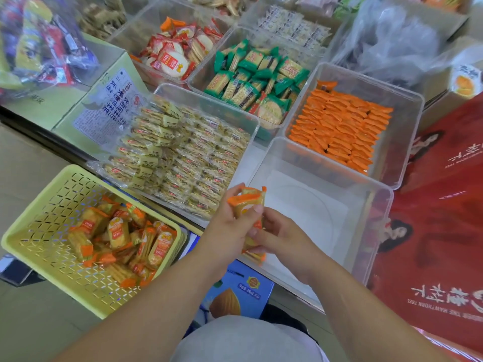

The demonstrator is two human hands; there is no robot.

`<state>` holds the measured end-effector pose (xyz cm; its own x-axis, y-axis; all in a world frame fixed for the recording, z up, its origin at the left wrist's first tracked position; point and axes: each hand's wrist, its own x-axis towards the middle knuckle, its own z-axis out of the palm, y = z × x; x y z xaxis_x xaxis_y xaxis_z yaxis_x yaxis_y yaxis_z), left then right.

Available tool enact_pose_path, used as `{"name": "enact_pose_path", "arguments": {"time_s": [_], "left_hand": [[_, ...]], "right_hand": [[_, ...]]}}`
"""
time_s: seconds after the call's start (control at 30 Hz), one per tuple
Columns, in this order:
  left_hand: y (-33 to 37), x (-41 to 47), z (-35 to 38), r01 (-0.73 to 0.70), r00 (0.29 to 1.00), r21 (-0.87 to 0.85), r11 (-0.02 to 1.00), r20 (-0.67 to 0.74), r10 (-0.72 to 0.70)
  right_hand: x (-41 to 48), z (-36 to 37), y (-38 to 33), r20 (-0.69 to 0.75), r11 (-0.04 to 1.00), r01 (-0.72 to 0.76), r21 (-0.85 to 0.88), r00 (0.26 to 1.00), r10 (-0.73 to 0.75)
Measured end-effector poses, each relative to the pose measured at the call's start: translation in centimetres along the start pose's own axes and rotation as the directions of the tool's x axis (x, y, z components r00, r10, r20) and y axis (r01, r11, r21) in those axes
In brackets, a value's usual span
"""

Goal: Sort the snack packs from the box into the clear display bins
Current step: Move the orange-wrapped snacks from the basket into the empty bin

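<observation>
Far bins (409, 131) stood stocked, near clear bin (326, 160) held nothing yet, yellow basket (34, 223) held many orange packs (117, 231); left hand (228, 226) and right hand (285, 239) both gripped a small stack (247, 205) beside that bin's rim, so much left, I judged.

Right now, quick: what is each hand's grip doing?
Left hand: grips the orange snack packs, thumb over the top.
Right hand: holds the lower end of the same packs.
</observation>
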<state>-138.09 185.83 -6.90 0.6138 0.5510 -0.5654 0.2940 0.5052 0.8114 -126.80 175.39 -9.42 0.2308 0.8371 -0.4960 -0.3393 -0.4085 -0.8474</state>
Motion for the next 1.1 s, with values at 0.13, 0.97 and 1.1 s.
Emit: {"name": "enact_pose_path", "arguments": {"time_s": [0.13, 0.97, 1.1], "left_hand": [[-0.2, 0.1, -0.8, -0.095, 0.994, 0.353, 0.931, -0.021, 0.109], [-6.6, -1.0, -3.8, -0.034, 0.987, 0.87, 0.491, -0.049, 0.155], [-6.4, -1.0, -3.9, -0.03, 0.989, 0.857, 0.514, -0.049, 0.138]], "right_hand": [[1.3, -2.4, 0.8, -0.131, 0.995, 0.02, -0.096, 0.991, -0.032], [7.4, -4.3, 7.9, -0.285, 0.447, -0.311, -0.839, 0.95, 0.127], [7.9, -3.7, 7.5, -0.335, 0.557, -0.337, -0.759, 0.936, 0.11]]}}
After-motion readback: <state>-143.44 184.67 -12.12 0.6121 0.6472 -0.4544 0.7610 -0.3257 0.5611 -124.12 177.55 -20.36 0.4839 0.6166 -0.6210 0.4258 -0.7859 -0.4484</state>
